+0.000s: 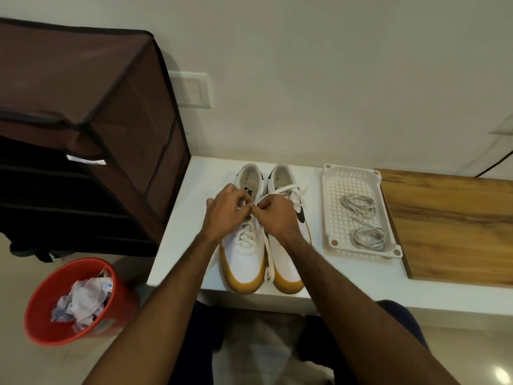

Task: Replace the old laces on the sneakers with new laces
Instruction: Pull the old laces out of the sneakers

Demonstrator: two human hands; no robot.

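Note:
Two white sneakers with tan soles stand side by side on the white table (177, 245), toes toward me: the left sneaker (243, 259) and the right sneaker (288, 262). My left hand (226, 211) and my right hand (274, 215) meet over the left sneaker's upper eyelets, each pinching its white lace (245, 240). A loose lace end (268, 262) hangs down between the shoes. Another lace end (288, 188) runs across the right sneaker's opening. Two coiled grey laces (363, 220) lie in a white perforated tray (330, 190) to the right.
A wooden board (455, 226) lies on the table right of the tray. On the floor at the lower left stands a red bin (47, 304) with crumpled paper. A brown fabric shoe rack (83, 120) stands left of the table. My knees are under the table's front edge.

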